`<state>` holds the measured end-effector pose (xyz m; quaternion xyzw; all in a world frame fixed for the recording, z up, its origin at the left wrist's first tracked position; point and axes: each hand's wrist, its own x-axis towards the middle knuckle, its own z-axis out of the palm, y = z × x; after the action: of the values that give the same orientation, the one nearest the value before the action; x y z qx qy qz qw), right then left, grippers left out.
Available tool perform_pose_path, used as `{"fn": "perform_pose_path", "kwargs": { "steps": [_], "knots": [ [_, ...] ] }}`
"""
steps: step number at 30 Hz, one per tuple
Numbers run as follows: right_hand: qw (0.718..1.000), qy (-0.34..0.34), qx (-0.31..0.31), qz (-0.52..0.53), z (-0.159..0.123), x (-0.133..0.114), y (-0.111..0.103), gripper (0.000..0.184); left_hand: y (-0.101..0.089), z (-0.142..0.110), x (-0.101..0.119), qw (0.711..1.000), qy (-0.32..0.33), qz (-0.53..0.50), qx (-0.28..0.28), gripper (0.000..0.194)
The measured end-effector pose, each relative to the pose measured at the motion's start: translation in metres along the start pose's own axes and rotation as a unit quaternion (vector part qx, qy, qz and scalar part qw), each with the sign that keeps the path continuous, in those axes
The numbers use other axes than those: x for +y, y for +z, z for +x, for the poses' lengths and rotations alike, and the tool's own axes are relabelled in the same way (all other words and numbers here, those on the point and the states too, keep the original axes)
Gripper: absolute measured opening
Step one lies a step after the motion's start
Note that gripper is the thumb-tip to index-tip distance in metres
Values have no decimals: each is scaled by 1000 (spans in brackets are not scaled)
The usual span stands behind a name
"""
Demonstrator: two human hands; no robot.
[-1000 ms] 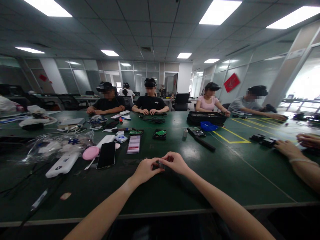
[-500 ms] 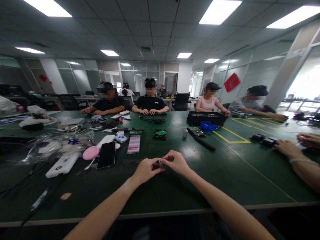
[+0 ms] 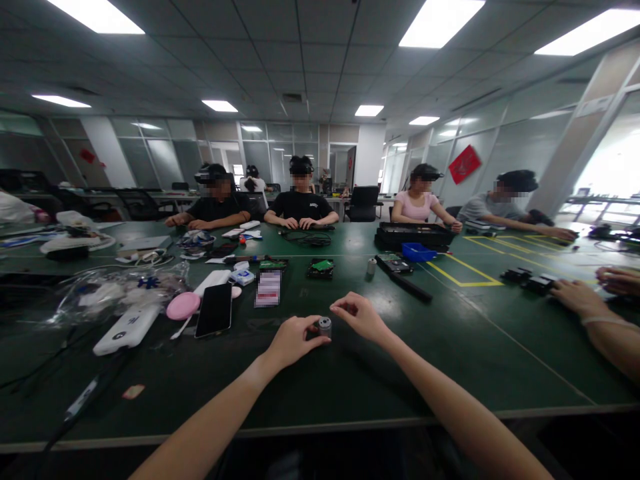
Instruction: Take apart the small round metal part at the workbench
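A small silvery metal cylinder [image 3: 325, 327] with a dark hole in its top stands upright on the green table. My left hand [image 3: 295, 343] grips its left side between thumb and fingers. Just above and to the right, apart from the cylinder, is my right hand [image 3: 361, 316]. Its thumb and fingertips are pinched together; whether something tiny sits between them is too small to tell. A second metal cylinder [image 3: 371, 267] stands farther back on the right.
A hard drive [image 3: 320, 268] lies ahead, a black bar [image 3: 410, 288] and blue tray [image 3: 418, 252] to the right. Leftward are a phone [image 3: 214, 311], a pink disc [image 3: 183, 306] and plastic bags [image 3: 110, 287]. A co-worker's hands [image 3: 575, 297] work at far right; several people sit opposite.
My right hand has come up off the cylinder's top and shifted right, uncovering it. My left hand has stayed on the cylinder.
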<state>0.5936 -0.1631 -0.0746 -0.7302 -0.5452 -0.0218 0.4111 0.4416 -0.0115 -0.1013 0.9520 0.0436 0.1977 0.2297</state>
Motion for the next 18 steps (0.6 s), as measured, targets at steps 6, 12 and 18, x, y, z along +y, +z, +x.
{"fn": "perform_pose_path", "kwargs": {
  "steps": [6,12,18],
  "knots": [
    [980,9,-194,-40,0,35,-9,17,0,0,-2,1000,1,1,4,48],
    [975,20,-220,-30,-1,40,-8,24,0,1,0,1000,-6,4,-1,49],
    [976,33,-211,-37,-1,39,-6,26,1,1,-1,1000,-6,-3,1,49]
  ]
}}
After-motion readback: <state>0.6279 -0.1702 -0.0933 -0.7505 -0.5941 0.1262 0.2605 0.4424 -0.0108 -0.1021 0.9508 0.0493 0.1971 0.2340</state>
